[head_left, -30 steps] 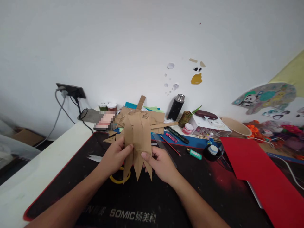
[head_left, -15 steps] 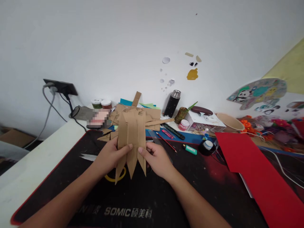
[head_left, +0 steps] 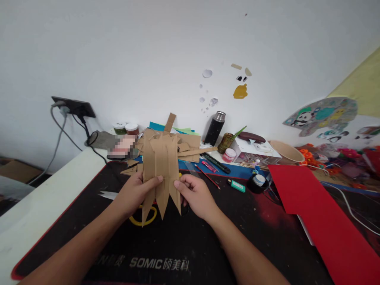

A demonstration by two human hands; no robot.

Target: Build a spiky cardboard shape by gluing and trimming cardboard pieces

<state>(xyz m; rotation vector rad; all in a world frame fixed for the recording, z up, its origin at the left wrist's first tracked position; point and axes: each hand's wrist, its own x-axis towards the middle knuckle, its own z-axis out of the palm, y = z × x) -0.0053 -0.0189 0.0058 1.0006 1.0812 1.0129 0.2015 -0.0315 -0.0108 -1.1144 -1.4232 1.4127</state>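
A brown cardboard piece with long vertical strips and pointed lower ends is held up above the black desk mat. My left hand grips its left side, thumb across the front and fingers behind. On its lower right edge, my right hand pinches the cardboard between thumb and fingers, some of which are hidden. Scissors with a yellow handle lie on the mat under the cardboard, partly covered by it. More cardboard scraps are piled behind.
A black flask, a pink-labelled jar and a white box stand along the wall. A red pencil, a green glue tube and red sheets lie to the right. A phone is at back left.
The cardboard piece has shifted slightly left and up in my hands, and its upper part looks more bent. Both hands keep their grip.
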